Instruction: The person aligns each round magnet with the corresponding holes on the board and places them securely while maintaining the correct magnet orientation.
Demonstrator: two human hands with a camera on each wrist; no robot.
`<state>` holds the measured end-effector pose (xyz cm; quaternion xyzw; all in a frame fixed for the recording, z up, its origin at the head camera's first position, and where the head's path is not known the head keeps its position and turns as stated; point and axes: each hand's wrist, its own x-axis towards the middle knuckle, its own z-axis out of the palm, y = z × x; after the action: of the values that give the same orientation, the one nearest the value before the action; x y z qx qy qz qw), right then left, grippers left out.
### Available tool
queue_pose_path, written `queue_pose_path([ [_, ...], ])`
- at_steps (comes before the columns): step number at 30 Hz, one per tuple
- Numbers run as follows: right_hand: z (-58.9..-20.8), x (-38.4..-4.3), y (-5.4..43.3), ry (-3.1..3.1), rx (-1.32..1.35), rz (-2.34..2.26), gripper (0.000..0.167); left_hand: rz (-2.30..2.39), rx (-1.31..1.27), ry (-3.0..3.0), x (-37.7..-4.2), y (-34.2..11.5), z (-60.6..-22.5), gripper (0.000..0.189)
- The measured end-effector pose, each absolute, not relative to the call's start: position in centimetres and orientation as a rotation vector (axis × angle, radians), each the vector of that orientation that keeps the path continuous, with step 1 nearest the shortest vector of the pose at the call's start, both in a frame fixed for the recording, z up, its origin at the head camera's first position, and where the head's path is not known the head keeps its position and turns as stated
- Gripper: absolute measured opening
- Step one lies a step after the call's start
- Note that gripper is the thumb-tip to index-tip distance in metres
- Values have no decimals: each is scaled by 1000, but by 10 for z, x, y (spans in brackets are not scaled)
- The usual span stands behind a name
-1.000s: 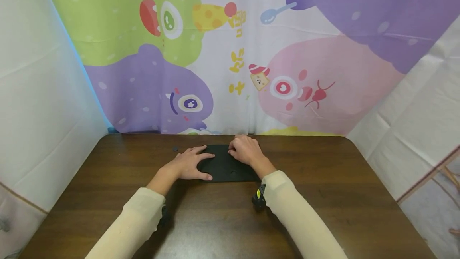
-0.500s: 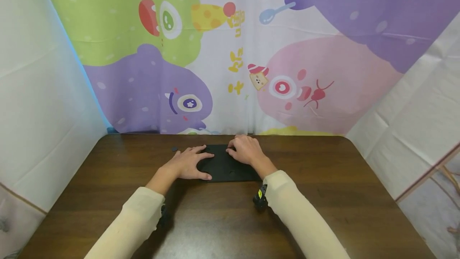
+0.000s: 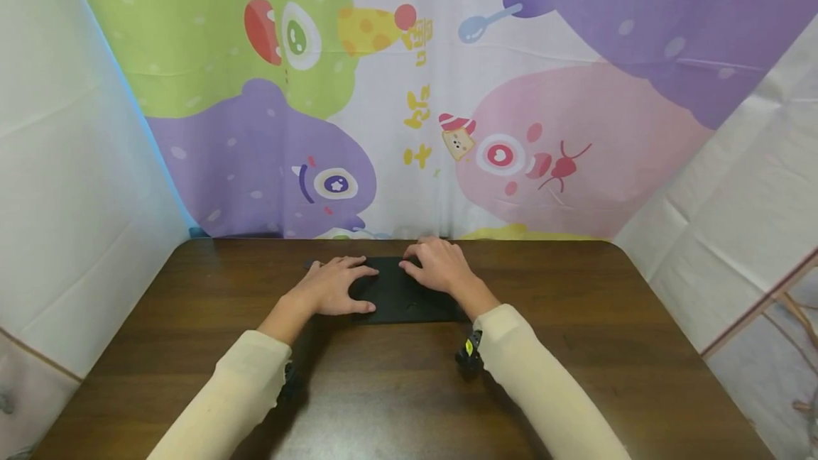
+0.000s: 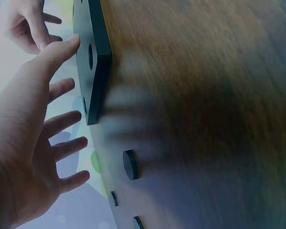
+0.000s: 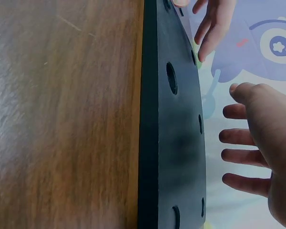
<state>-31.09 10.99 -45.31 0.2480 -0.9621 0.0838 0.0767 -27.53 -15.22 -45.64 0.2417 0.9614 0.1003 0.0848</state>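
Note:
A flat black board (image 3: pixel 390 297) with several round holes lies near the table's back edge; the holes show plainly in the right wrist view. My left hand (image 3: pixel 332 287) is over the board's left end, fingers spread, with the thumb at its surface in the left wrist view. Above the board's back right part is my right hand (image 3: pixel 441 265), its fingers loosely bent and apart. Between those fingers nothing shows in the right wrist view. Black discs lie left of the board: a thick disc (image 4: pixel 130 164), a smaller disc (image 4: pixel 114 198) and one cut off by the frame edge (image 4: pixel 138 222).
The brown wooden table (image 3: pixel 383 389) extends around the board. A cartoon-printed curtain (image 3: pixel 409 91) hangs right behind its back edge, with white sheets (image 3: pixel 70 148) on both sides. Each wrist carries a small black camera (image 3: pixel 469 353).
My right hand has shifted slightly left and its fingers have loosened. The left hand has lifted a little, its thumb now farther back. The board stays in place.

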Motion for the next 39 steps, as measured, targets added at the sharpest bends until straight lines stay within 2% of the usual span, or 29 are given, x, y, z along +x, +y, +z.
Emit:
queue_pose_path([
  [16,-451,-297,122,-2883,770,297,51,292,717,2967,-273,-162,-454,76],
  [39,-455,-280,149,-2969,778,320,61,348,661,2993,-268,-186,-460,79],
])
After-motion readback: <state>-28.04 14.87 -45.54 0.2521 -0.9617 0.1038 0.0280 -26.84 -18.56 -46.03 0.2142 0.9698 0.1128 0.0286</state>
